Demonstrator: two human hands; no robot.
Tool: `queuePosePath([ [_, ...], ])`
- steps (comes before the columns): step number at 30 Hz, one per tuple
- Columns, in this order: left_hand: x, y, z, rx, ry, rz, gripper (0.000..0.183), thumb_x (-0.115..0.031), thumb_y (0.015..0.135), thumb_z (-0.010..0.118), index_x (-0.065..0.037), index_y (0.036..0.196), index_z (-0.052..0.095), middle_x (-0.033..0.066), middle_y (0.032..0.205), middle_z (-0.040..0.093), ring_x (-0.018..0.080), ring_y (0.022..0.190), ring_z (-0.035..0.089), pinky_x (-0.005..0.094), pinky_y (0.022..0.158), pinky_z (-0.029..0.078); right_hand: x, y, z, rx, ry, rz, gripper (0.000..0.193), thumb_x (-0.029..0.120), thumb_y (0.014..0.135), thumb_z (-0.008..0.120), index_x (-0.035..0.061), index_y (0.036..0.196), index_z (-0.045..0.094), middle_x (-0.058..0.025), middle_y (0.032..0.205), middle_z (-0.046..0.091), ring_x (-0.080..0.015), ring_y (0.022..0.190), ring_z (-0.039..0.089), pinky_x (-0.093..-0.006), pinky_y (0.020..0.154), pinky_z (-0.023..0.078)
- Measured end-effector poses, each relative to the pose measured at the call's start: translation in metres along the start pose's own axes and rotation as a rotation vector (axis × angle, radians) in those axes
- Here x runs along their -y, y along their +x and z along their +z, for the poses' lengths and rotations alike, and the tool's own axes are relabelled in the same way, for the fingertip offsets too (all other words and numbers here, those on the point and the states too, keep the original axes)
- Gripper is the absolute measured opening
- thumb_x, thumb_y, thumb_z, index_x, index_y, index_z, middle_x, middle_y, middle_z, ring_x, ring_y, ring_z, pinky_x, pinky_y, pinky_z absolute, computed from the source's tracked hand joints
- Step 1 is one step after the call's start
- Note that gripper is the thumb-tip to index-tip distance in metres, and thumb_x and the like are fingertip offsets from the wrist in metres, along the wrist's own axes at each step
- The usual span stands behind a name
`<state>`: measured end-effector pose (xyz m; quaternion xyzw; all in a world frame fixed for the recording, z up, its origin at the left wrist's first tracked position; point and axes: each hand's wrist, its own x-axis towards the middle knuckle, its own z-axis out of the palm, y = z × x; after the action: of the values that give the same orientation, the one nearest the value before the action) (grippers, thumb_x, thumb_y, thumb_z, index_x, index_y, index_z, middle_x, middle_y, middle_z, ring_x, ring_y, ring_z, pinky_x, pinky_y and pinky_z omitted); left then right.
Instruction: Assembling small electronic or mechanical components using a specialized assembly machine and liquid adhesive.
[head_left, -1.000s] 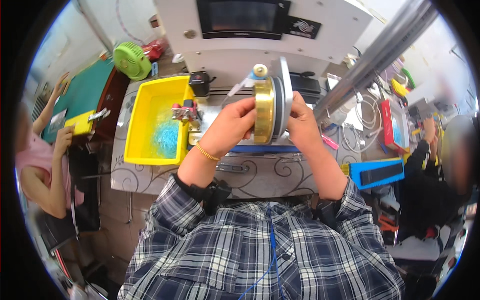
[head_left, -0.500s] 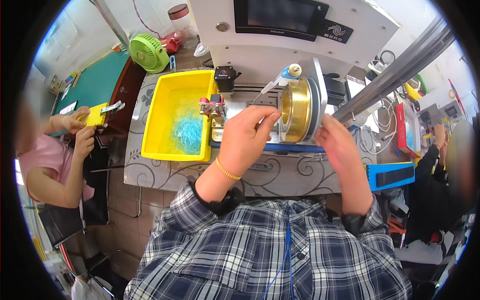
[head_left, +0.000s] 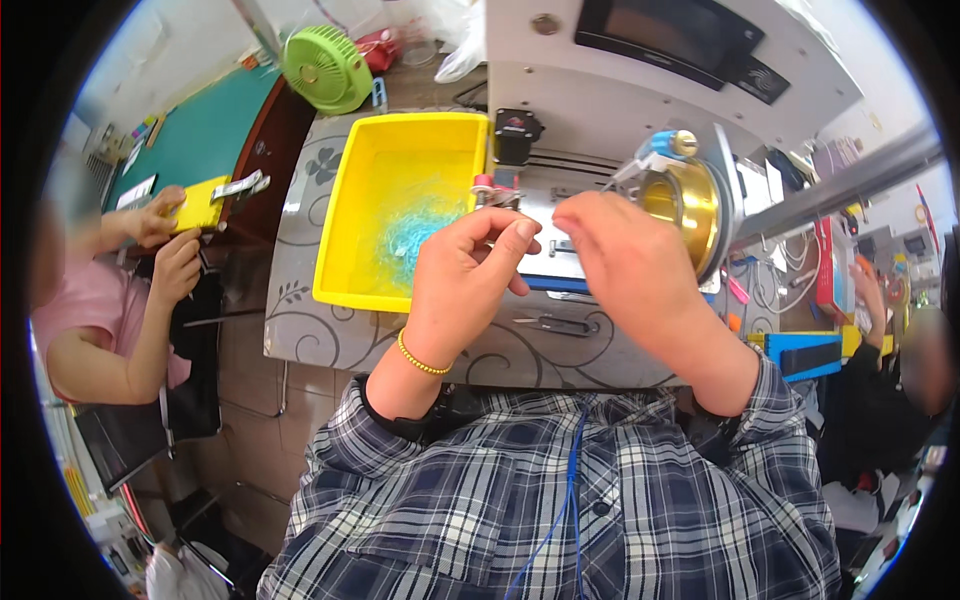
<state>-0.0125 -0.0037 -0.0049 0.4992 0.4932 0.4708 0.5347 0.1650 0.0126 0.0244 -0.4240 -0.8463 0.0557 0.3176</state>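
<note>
My left hand [head_left: 468,268] is closed in a pinch below a small red roller fitting [head_left: 496,186], beside the yellow tub [head_left: 375,150]. A loose tangle of light blue strands [head_left: 408,236] lies in that tub. To its right, my right hand [head_left: 632,250] is also closed, with fingertips together over the machine's metal bed [head_left: 542,220]. Anything between the fingers of either hand is too thin or hidden to make out. Behind my right hand sits a shiny gold spool [head_left: 700,205], partly covered by it. A blue and brass piece [head_left: 668,146] stands above the spool.
The white machine with a dark screen [head_left: 665,38] fills the back. A black motor block [head_left: 516,132] is beside the tub. A dark tool [head_left: 562,325] lies on the patterned table cover [head_left: 390,340]. A green fan [head_left: 326,68] stands back left. Other people work at both sides.
My right hand has come from the spool's right side round to its left. My left hand has moved left, from the spool to the roller fitting. The view has shifted too.
</note>
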Motion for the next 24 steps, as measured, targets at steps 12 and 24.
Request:
queuePosePath([
  [12,0.019,-0.02,0.014,0.334,0.09,-0.021,0.015,-0.015,0.093,0.062,-0.001,0.094,0.067,0.001,0.077,0.067,0.0047,0.058,0.058,0.02,0.052,0.047,-0.005,0.026,0.009,0.102,-0.055,0.092,0.013,0.015,0.089,0.06,0.0031,0.084,0.06,-0.0159,0.075,0.065,-0.0338,0.072,0.065,-0.0426,0.063,0.051],
  [24,0.017,-0.013,0.031,0.416,0.012,-0.182,0.023,-0.023,0.093,0.061,-0.001,0.096,0.068,0.0035,0.07,0.066,0.0073,0.057,0.058,0.0244,0.054,0.046,0.0,0.032,0.003,0.232,-0.104,0.172,0.016,0.02,0.089,0.061,0.0045,0.092,0.067,-0.0151,0.075,0.067,-0.0327,0.068,0.065,-0.0416,0.061,0.05],
])
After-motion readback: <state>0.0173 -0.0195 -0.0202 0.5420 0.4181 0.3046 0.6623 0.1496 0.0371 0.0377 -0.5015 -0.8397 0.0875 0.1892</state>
